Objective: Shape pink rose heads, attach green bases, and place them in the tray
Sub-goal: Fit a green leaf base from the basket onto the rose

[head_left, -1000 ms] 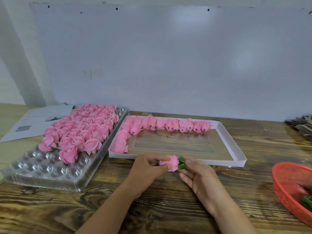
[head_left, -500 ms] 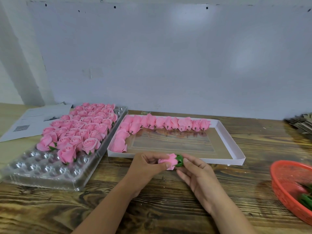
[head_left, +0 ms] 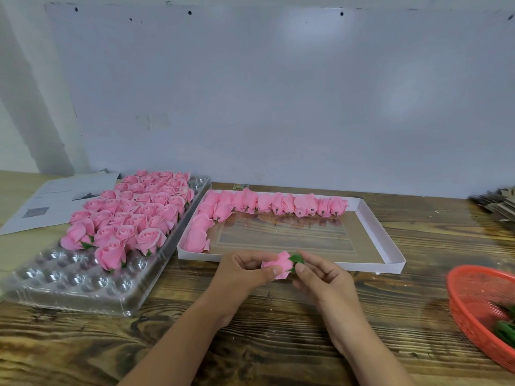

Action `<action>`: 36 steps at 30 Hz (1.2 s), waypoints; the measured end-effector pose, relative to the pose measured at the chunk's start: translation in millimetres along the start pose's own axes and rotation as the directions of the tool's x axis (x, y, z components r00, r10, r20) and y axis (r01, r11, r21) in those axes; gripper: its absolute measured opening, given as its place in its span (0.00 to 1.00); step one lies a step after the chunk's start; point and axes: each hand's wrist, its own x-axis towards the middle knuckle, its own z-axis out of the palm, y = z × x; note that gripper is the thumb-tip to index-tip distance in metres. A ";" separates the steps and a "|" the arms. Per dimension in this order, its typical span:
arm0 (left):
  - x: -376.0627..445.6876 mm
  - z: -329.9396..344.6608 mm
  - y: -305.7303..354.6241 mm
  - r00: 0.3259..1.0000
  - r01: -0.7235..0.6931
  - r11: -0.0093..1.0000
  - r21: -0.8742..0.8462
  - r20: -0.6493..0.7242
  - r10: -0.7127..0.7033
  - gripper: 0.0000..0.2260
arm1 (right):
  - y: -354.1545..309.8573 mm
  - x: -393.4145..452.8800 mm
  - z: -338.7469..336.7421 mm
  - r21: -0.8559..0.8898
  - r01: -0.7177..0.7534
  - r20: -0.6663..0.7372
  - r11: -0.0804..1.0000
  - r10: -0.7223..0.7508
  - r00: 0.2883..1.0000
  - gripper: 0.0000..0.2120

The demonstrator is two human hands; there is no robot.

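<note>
A: Where's the rose head (head_left: 280,265) rn?

B: Held above the tabletop (head_left: 264,316), just in front of the white box (head_left: 390,247)'s near wall. Left hand (head_left: 245,271) has it pinched, thumb and fingers curled round the pink petals. Right hand (head_left: 320,277) pinches the green base (head_left: 296,259) at the bud's 3 o'clock end.

A: Long axis?

B: Lying roughly 9-to-3, tilted a bit. Petal tip toward 9, inside the left hand; base end toward 3, facing the right hand. Base looks seated on the bud, though I can't tell if it's fully pushed home.

A: And the tray?

B: Clear plastic tray (head_left: 69,285) sits at abt 9–10 o'clock from the hands, well apart. Finished roses (head_left: 133,218) fill its far rows; empty cups are along the near edge, next to the last rose at the front. Left hand's the nearer one, so I'd guess it carries the bud over, base down.

A: Other stuff?

B: Unbased rose heads (head_left: 278,204) line the box's far and left sides. Red basket (head_left: 479,307) at 3 o'clock w/ green bits in it.
</note>
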 end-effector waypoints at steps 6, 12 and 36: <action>-0.1 0.0 1.7 1.000 0.022 1.000 0.002 -0.012 -0.022 0.11 | 2.7 2.6 -2.5 0.083 0.023 -0.018 0.996 -0.022 1.000 0.18; 0.1 -0.1 3.1 0.998 0.065 0.997 -0.047 -0.006 -0.065 0.12 | 3.4 0.1 0.0 0.021 0.037 0.032 0.999 -0.037 0.999 0.14; 1.2 -3.0 1.8 0.998 0.061 0.994 -0.091 0.034 -0.058 0.15 | -0.7 -2.6 0.8 0.053 -0.022 0.058 0.998 0.019 0.998 0.14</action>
